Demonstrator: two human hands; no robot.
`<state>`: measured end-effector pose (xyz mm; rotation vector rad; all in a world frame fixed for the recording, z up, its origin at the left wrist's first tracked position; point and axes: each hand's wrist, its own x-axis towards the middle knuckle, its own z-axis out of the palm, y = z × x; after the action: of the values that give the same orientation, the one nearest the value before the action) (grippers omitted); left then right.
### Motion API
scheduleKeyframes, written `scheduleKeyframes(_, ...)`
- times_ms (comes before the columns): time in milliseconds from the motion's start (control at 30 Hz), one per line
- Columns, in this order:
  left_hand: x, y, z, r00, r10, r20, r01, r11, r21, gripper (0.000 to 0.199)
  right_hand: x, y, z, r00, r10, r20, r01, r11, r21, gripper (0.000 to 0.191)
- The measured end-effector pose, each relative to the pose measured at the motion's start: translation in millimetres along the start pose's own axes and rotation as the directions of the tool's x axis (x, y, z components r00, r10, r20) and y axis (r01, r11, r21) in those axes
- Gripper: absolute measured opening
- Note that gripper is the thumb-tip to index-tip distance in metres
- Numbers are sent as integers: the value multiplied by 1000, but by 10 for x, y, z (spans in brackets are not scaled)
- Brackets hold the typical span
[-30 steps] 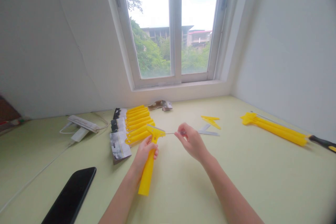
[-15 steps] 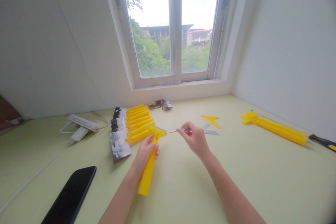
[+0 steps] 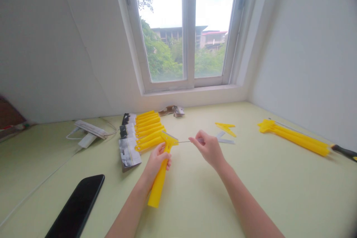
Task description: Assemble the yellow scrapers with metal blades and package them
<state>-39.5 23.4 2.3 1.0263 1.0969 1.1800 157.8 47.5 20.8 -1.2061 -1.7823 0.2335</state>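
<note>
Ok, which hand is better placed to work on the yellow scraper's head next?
Likely the right hand: it pinches a thin metal rod that reaches the scraper head. The left hand is wrapped around the yellow plastic handle, holding it.

Bright window [image 3: 189, 26] daylight, warped edges w/ slight blur

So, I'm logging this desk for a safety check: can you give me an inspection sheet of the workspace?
Surface: pale green desk; damage: nothing seen.
Job's things: yellow scraper, thin metal pin, row of packaged scrapers.
Clutter: phone, screwdriver, brown scraps.
Hands: left hand grips the scraper; right hand pinches the pin.
Cables: white cable along the desk.
Surroundings: window, white walls.
</note>
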Motion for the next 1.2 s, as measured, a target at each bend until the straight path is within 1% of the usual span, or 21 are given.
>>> scheduleKeyframes(100, -18, 5, 11, 999, -7, 36, 7, 1000, 2, 46, 0, -21, -23, 999, -18, -36, 16, 998, -62, 37)
scheduleKeyframes(267, -61, 12, 73, 997, -4, 77, 6, 1000, -17, 49, -4, -30, -30, 988, 39, -152, -64, 985, -159, 41)
scheduleKeyframes(333, -70, 14, 90, 997, 11, 74, -9, 1000, -30, 50, -16, -51, -9, 980, 75, -184, -104, 983, -154, 41)
scheduleKeyframes(400, -77, 19, 97, 999, 28, 43, -26, 999, -41, 50, -31, -79, 26, 972, 115, -205, -141, 983, -117, 42)
scheduleKeyframes(467, -85, 28, 100, 999, 46, 0, -46, 998, -42, 51, -40, -97, 67, 966, 159, -205, -173, 984, -52, 43)
scheduleKeyframes(567, -105, 45, 110, 996, 77, -52, -79, 996, -28, 51, -33, -69, 113, 959, 236, -157, -230, 972, 55, 44)
scheduleKeyframes(700, -116, 56, 129, 996, 80, -44, -81, 996, -34, 49, 9, 34, 106, 935, 346, -81, -338, 936, 97, 46)
scheduleKeyframes(767, -106, 59, 123, 996, 83, -46, -85, 995, -51, 49, 28, 63, 85, 948, 319, -20, -315, 942, 116, 42)
scheduleKeyframes(867, -99, 82, 93, 992, 81, -99, -89, 993, -79, 51, 36, 54, 59, 979, 180, 93, -195, 962, 191, 33)
scheduleKeyframes(933, -112, 113, 74, 989, 71, -126, -82, 993, -87, 51, 26, 23, 49, 988, 99, 121, -123, 969, 216, 27)
scheduleKeyframes(1033, -142, 161, 65, 986, 90, -138, -102, 991, -83, 50, 2, -25, 34, 996, 44, 76, -55, 988, 145, 23)
scheduleKeyframes(1133, -155, 184, 70, 986, 98, -136, -109, 991, -77, 50, -18, -56, 14, 999, 23, 24, -24, 998, 50, 26)
scheduleKeyframes(1200, -153, 185, 73, 987, 101, -122, -110, 991, -73, 49, -25, -64, 5, 1000, 17, 11, -17, 1000, 21, 28)
